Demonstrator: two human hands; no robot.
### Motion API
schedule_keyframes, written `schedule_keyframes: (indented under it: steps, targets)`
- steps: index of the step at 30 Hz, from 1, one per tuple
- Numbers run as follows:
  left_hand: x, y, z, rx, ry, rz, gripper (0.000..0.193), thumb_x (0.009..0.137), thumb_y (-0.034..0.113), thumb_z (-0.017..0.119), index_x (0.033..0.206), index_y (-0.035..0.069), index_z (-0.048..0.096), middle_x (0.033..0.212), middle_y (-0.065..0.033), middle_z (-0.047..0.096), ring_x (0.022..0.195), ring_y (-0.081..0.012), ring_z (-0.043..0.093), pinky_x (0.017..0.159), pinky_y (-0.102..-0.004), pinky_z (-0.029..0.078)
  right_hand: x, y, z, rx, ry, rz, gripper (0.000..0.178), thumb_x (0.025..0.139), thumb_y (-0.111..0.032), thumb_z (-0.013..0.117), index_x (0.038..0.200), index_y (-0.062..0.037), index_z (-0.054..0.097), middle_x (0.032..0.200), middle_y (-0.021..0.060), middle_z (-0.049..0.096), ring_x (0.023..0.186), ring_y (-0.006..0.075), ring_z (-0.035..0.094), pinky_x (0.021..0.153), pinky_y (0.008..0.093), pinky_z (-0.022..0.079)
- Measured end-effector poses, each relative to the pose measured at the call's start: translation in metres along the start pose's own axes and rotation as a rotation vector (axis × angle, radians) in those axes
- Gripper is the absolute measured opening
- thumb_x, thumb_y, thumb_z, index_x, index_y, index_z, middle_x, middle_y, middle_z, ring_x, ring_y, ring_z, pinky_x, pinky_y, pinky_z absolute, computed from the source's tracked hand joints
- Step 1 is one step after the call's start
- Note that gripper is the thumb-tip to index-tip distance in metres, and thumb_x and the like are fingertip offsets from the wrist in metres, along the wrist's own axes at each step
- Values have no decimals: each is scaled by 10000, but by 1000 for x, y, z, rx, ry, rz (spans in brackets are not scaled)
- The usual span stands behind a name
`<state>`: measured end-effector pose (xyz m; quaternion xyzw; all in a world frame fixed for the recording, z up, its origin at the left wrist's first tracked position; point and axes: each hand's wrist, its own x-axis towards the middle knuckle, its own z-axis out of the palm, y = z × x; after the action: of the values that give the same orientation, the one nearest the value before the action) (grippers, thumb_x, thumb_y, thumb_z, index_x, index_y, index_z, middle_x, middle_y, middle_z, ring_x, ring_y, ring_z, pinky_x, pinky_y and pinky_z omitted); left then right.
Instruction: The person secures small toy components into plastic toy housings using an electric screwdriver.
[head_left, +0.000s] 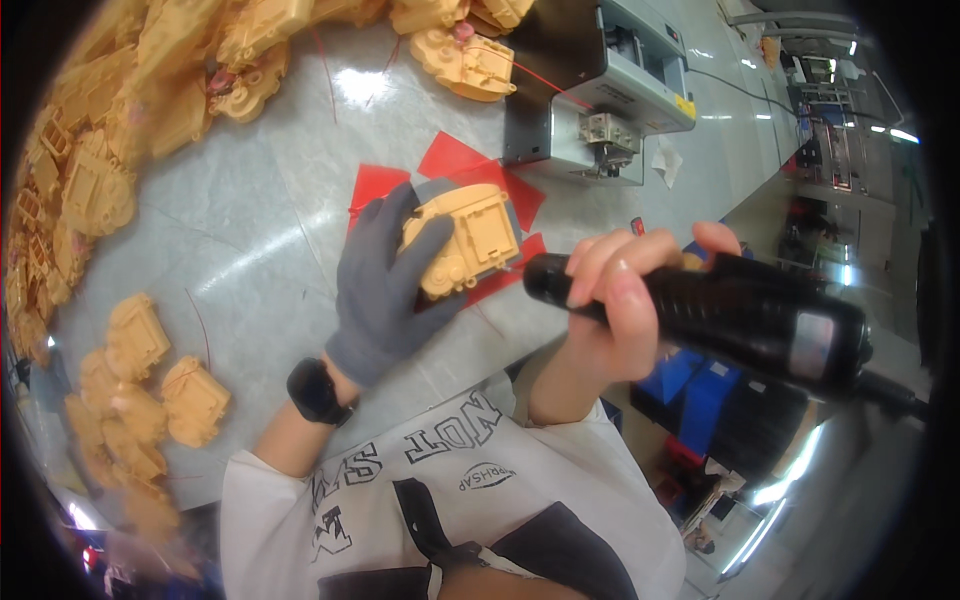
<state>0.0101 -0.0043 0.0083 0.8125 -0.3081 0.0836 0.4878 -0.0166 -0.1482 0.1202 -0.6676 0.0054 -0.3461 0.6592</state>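
My left hand (375,285), in a grey glove and with a black watch at the wrist, grips a yellow plastic housing (485,235) with a rectangular recess in its face. My bare right hand (615,310) is wrapped round a black electric screwdriver (750,315) with a cord at its rear end. The tool lies nearly level, its nose pointing left at the lower right edge of the housing. Whether the bit touches the plastic I cannot tell. Red sheet pieces (455,155) lie on the grey table (270,210) under the housing.
A grey and black machine (600,110) stands on the table at the back right. Yellow housings (160,90) are heaped at the far left, some with thin red wires. Several more (135,400) lie at the near left. Blue bins (690,400) sit below on the right.
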Motion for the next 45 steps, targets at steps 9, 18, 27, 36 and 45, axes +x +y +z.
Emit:
schedule_keyframes:
  steps: [9, 18, 27, 36, 45]
  targets:
    - [-6, -2, -1, -41, 25, -27, 737, 503, 145, 805, 1179, 109, 513, 1154, -195, 481, 1003, -399, 522, 806, -445, 465, 0, 20, -1, 84, -89, 13, 522, 746, 82, 550, 1184, -55, 301, 675, 75, 496, 482, 156, 478, 466, 291, 444]
    - [-5, 0, -3, 35, -15, -80, 713, 501, 198, 808, 1158, 128, 541, 1083, -124, 514, 980, -367, 510, 864, -464, 412, -5, 22, 5, 92, -86, -39, 509, 728, 109, 556, 1137, -70, 312, 680, 90, 504, 490, 183, 483, 451, 317, 445]
    - [-9, 0, 0, 79, 51, -49, 768, 497, 197, 816, 1180, 72, 489, 1040, -122, 528, 973, -331, 519, 854, -446, 416, 17, 23, -29, 228, 85, 46, 564, 716, 17, 539, 1228, -50, 312, 648, 60, 505, 461, 163, 495, 489, 314, 456]
    - [-6, 0, 4, 47, 83, -41, 764, 494, 173, 814, 1172, 65, 480, 1011, -127, 531, 955, -334, 522, 814, -413, 415, 97, 47, -45, -121, 338, -66, 453, 726, 73, 554, 1135, -37, 394, 645, 70, 498, 529, 162, 485, 564, 317, 432]
    - [-4, 0, 3, 34, 93, -45, 772, 484, 172, 816, 1169, 68, 476, 1000, -128, 532, 934, -339, 531, 823, -418, 413, 1, -5, -25, 294, -216, -116, 630, 766, 21, 553, 1315, -87, 263, 668, 73, 508, 525, 205, 533, 548, 387, 467]
